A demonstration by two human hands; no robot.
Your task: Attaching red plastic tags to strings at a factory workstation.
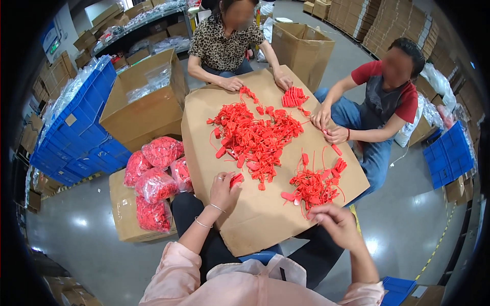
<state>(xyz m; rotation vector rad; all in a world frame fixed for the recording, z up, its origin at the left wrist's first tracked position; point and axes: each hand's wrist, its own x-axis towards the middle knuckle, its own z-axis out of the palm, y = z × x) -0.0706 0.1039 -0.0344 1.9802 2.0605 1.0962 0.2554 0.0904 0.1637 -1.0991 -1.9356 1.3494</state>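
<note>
A loose heap of red corded tags (255,132) covers the middle of a cardboard-topped table (270,219). In front of me to the right lies a smaller heap of the same tags (311,187), with loose cords sticking out. My left hand (223,193), at the table's left edge, is closed around a small bunch of red tags (236,179). At the near edge of the smaller heap is my right hand (339,224), its thumb and forefinger drawn together by the red cords. Whatever lies between those fingertips is too small to make out.
Across the table a person in a leopard-print top (224,43) handles red tags; another person (385,92) works at the right beside a neat red stack (294,97). Bagged red pieces (155,186) sit on a carton at my left. Blue crates (76,127) and large cartons (145,97) stand beyond.
</note>
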